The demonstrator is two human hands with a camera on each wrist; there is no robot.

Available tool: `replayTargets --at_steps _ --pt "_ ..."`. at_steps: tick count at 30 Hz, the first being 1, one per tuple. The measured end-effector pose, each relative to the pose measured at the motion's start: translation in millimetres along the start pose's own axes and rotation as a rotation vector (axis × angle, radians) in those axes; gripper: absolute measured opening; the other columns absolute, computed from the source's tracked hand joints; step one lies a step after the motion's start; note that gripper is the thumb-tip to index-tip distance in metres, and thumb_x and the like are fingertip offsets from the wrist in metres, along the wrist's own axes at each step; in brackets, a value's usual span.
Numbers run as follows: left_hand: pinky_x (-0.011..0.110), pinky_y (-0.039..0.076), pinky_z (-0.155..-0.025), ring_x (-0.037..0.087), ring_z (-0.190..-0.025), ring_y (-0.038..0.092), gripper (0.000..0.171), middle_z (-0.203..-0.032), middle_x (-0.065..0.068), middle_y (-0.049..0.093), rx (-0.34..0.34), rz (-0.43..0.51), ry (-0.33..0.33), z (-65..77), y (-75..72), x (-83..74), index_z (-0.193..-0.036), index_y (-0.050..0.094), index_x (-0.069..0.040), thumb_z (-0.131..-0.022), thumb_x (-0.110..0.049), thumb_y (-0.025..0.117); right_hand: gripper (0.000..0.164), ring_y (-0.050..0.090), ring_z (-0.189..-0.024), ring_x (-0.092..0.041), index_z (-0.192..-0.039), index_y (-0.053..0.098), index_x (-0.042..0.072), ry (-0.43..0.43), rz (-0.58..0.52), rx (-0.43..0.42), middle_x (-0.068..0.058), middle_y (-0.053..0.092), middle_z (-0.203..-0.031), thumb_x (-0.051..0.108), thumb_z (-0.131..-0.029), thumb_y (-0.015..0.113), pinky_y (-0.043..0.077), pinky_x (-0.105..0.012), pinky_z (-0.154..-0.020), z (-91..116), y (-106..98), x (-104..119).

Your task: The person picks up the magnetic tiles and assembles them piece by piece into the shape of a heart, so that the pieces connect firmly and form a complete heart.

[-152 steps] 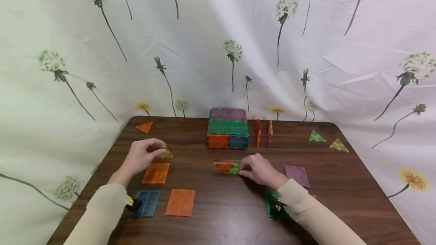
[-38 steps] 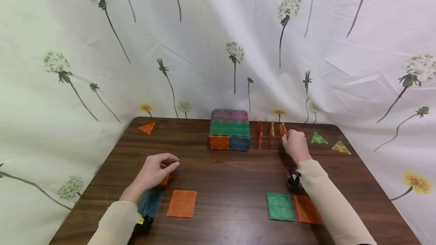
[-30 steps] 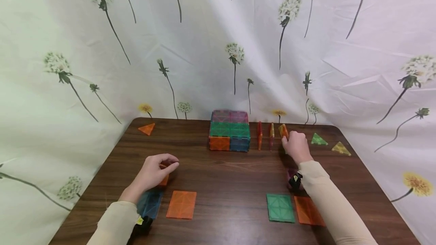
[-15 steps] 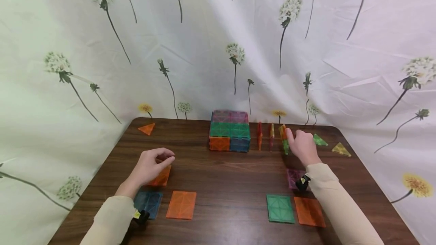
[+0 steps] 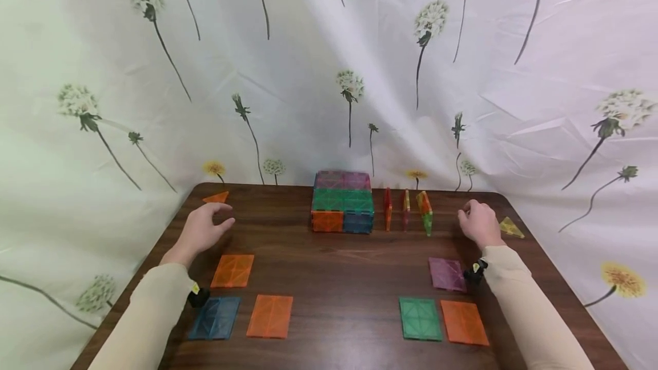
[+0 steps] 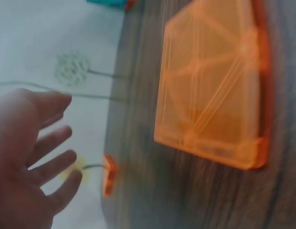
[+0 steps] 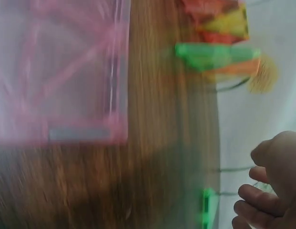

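Observation:
My left hand point(image 5: 202, 228) hovers with spread, relaxed fingers just in front of an orange triangle magnetic tile point(image 5: 216, 197) at the back left. In the left wrist view, the fingers are apart from that triangle point(image 6: 108, 175). At the back right, my right hand point(image 5: 480, 222) has loosely bent fingers and nothing in them. It covers a green triangle tile in the head view; the right wrist view shows this green triangle point(image 7: 209, 208) close to the fingertips. Left of that hand, an upright panel of orange, yellow and green triangles point(image 5: 425, 213) stands free.
A box of joined tiles point(image 5: 342, 201) stands at the back middle, beside two upright panels, red point(image 5: 388, 209) and yellow-pink point(image 5: 406, 210). Flat squares lie nearer: orange point(image 5: 233, 270), blue point(image 5: 215, 317), green point(image 5: 420, 318), purple point(image 5: 447, 274). A yellow triangle point(image 5: 511, 228) lies far right.
My right hand has let go of the orange, yellow and green panel, which now stands, and moved right over the green triangle. My left hand has moved left and back towards the orange triangle.

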State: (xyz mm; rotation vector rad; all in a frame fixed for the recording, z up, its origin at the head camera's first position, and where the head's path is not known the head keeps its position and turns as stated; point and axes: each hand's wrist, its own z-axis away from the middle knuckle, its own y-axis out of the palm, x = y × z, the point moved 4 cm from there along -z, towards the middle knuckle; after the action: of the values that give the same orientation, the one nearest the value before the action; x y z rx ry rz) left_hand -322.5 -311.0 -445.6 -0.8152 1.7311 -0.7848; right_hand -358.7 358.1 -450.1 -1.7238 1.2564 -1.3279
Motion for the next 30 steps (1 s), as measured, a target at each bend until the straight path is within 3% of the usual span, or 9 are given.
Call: replayTargets --at_steps 5,10,13,19,25,30 --pt "0.075 0.041 -0.101 0.06 -0.131 0.046 0.057 -0.146 0.037 0.05 0.09 -0.077 -0.069 -17.3 5.5 21.3 -0.146 0.049 0.012 -0.103 -0.02 0.067 0.031 0.058 -0.108 -0.058 -0.114 0.063 -0.012 -0.021 0.016 0.021 -0.039 0.061 -0.113 0.015 -0.099 0.065 0.049 -0.066 -0.088 -3 2 -17" --pt "0.089 0.027 -0.096 0.07 -0.139 0.02 0.068 -0.162 0.036 0.027 0.158 -0.095 -0.169 -29.7 9.3 41.9 -0.157 0.034 0.007 -0.105 -0.025 0.062 0.035 0.057 -0.104 -0.054 -0.123 0.061 -0.01 -0.047 0.014 0.05 -0.04 0.057 -0.12 0.012 -0.097 0.067 0.049 -0.063 -0.081 -6 6 -32" --pt "0.089 0.022 -0.096 0.072 -0.138 0.012 0.071 -0.166 0.035 0.019 0.208 -0.093 -0.213 -33.7 11.3 50.4 -0.16 0.028 0.006 -0.106 -0.028 0.059 0.038 0.057 -0.111 -0.055 -0.13 0.06 -0.011 -0.066 0.034 0.105 -0.04 0.056 -0.127 0.01 -0.098 0.065 0.049 -0.064 -0.088 -9 9 -39" --pt "0.086 0.02 -0.094 0.075 -0.132 0.015 0.069 -0.164 0.036 0.022 0.299 -0.153 -0.251 -34.0 19.6 62.4 -0.162 0.028 0.004 -0.109 -0.033 0.053 0.042 0.051 -0.127 -0.061 -0.136 0.058 -0.014 -0.094 0.07 0.207 -0.042 0.052 -0.137 0.01 -0.101 0.061 0.043 -0.068 -0.105 -9 15 -42" --pt "0.079 0.026 -0.09 0.068 -0.128 0.023 0.063 -0.154 0.038 0.029 0.237 -0.225 -0.206 -33.2 22.5 63.9 -0.156 0.04 0.006 -0.108 -0.032 0.055 0.041 0.051 -0.126 -0.061 -0.133 0.06 -0.014 -0.116 0.087 0.216 -0.043 0.054 -0.134 0.01 -0.1 0.061 0.044 -0.068 -0.105 -10 16 -39" --pt "0.079 0.032 -0.091 0.062 -0.126 0.03 0.045 -0.147 0.038 0.035 0.203 -0.244 -0.175 -32.6 23.2 61.0 -0.141 0.057 0.006 -0.106 -0.023 0.062 0.042 0.048 -0.129 -0.061 -0.135 0.057 -0.016 -0.103 0.1 0.251 -0.044 0.052 -0.137 0.01 -0.102 0.059 0.041 -0.068 -0.108 -13 17 -42"
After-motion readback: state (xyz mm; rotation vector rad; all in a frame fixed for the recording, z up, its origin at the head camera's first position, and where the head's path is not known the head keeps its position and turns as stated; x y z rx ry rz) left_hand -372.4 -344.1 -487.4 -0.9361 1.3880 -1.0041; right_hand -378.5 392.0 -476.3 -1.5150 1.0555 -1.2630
